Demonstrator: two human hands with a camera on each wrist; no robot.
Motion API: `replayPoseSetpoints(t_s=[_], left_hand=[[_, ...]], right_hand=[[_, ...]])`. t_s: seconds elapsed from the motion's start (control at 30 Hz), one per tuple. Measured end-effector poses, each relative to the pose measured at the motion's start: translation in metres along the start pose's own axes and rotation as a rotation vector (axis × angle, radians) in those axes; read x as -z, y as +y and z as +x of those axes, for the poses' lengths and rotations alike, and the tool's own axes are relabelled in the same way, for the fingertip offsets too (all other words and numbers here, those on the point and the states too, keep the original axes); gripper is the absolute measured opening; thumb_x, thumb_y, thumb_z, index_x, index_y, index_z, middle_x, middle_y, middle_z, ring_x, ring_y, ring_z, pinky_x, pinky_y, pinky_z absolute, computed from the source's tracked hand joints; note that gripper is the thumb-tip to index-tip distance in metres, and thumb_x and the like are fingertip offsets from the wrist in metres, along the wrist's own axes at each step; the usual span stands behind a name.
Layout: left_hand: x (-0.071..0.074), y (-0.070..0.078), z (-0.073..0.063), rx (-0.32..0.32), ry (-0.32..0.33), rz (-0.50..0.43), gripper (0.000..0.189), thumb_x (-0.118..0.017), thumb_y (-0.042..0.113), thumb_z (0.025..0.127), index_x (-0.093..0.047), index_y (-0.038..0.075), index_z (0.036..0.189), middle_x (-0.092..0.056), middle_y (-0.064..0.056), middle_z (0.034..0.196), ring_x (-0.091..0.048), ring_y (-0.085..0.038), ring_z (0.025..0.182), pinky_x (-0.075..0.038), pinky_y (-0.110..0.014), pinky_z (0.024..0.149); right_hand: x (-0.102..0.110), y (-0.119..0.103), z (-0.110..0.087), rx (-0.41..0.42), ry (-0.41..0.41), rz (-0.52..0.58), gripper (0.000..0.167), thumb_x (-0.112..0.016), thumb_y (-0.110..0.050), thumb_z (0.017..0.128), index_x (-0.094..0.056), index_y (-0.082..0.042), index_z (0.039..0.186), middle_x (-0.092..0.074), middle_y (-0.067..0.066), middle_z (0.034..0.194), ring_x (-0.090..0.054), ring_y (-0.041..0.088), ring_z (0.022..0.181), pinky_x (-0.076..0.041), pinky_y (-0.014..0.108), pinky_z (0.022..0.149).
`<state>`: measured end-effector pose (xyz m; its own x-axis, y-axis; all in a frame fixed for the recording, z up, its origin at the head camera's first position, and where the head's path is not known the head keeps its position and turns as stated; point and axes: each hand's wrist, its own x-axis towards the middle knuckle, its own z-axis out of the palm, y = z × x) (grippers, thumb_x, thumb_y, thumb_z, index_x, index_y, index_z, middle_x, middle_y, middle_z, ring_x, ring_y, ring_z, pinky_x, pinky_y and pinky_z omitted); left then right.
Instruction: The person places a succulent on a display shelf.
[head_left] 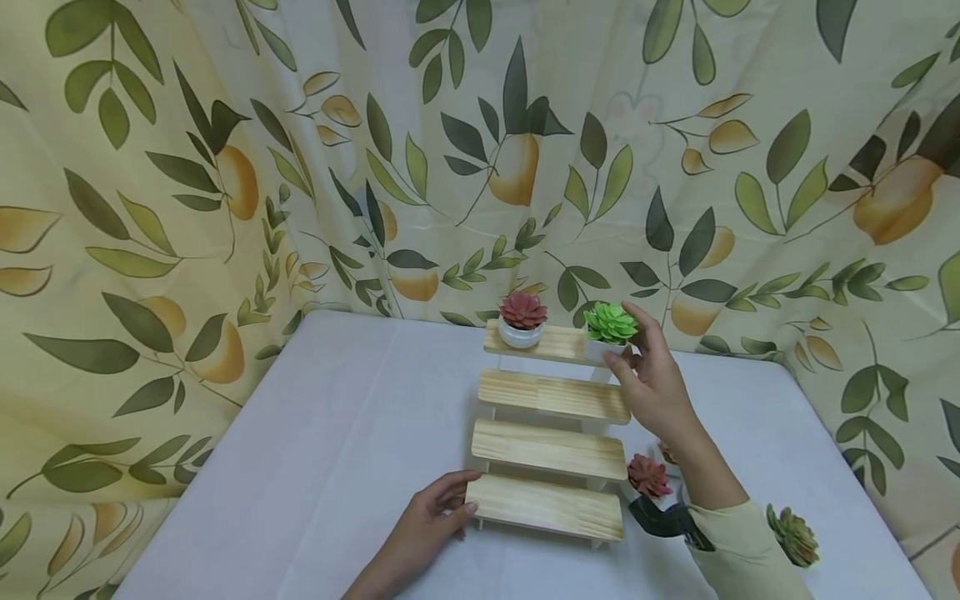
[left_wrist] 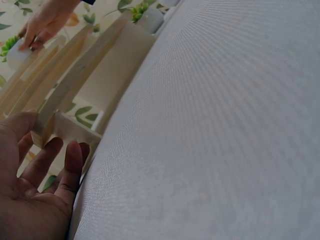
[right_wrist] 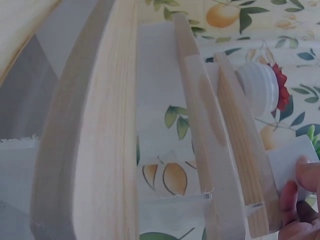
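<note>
A four-tier wooden display stand [head_left: 547, 450] with pale shelf boards stands on the table. My right hand [head_left: 660, 392] holds a potted green succulent [head_left: 611, 322] by its white pot, at the right end of the top shelf. Thumb and fingers pinch that white pot [right_wrist: 290, 162] in the right wrist view. On the same shelf, to the left, sits a dark red succulent [head_left: 523, 310] in a round white pot. My left hand [head_left: 423, 525] grips the left end of the lowest board [left_wrist: 42, 127], its thumb on the board's end and the fingers curled beneath.
Right of the stand are a red succulent [head_left: 649, 477], another partly hidden behind my right forearm, and a green-brown succulent [head_left: 793, 536] near the right edge. A white cloth [head_left: 337, 433] covers the table. A leaf-and-fruit patterned curtain [head_left: 465, 217] hangs behind and along both sides.
</note>
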<state>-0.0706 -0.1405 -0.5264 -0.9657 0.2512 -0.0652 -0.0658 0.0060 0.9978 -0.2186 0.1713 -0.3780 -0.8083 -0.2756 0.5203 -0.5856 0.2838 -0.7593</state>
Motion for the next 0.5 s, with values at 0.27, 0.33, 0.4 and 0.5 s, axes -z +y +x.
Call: replayPoseSetpoints(t_s=[0.27, 0.33, 0.4, 0.5], left_hand=[[0.0012, -0.0025, 0.0009, -0.014, -0.004, 0.017, 0.044, -0.068, 0.029, 0.103, -0.057, 0.022, 0.145, -0.068, -0.003, 0.126, -0.063, -0.027, 0.099, -0.06, -0.034, 0.074], [0.0011, -0.0023, 0.0009, -0.014, -0.004, 0.013, 0.045, -0.068, 0.028, 0.103, -0.057, 0.022, 0.145, -0.068, -0.003, 0.127, -0.063, -0.027, 0.101, -0.06, -0.034, 0.074], [0.0007, -0.0017, 0.0007, -0.015, -0.004, 0.01, 0.045, -0.068, 0.028, 0.102, -0.057, 0.021, 0.145, -0.068, -0.003, 0.128, -0.064, -0.027, 0.102, -0.06, -0.034, 0.074], [0.0001, -0.0011, 0.0003, -0.019, -0.004, 0.012, 0.045, -0.068, 0.026, 0.102, -0.057, 0.018, 0.146, -0.068, -0.004, 0.127, -0.064, -0.026, 0.102, -0.06, -0.033, 0.074]], right_hand=[[-0.001, 0.0005, 0.0009, 0.003, 0.005, -0.016, 0.079, -0.058, 0.011, 0.101, -0.022, -0.021, 0.164, -0.046, 0.013, 0.148, -0.048, 0.013, 0.119, -0.045, 0.014, 0.087], [-0.0008, 0.0006, 0.0007, 0.002, 0.004, -0.02, 0.079, -0.057, 0.01, 0.101, -0.021, -0.021, 0.165, -0.045, 0.013, 0.149, -0.048, 0.013, 0.121, -0.045, 0.014, 0.088], [-0.0004, 0.0007, 0.0004, 0.002, 0.002, -0.021, 0.079, -0.057, 0.01, 0.102, -0.021, -0.021, 0.165, -0.045, 0.014, 0.15, -0.048, 0.012, 0.123, -0.045, 0.014, 0.089], [0.0003, 0.0006, 0.0, -0.003, 0.002, -0.022, 0.079, -0.057, 0.009, 0.102, -0.021, -0.021, 0.165, -0.045, 0.013, 0.15, -0.048, 0.012, 0.123, -0.045, 0.014, 0.089]])
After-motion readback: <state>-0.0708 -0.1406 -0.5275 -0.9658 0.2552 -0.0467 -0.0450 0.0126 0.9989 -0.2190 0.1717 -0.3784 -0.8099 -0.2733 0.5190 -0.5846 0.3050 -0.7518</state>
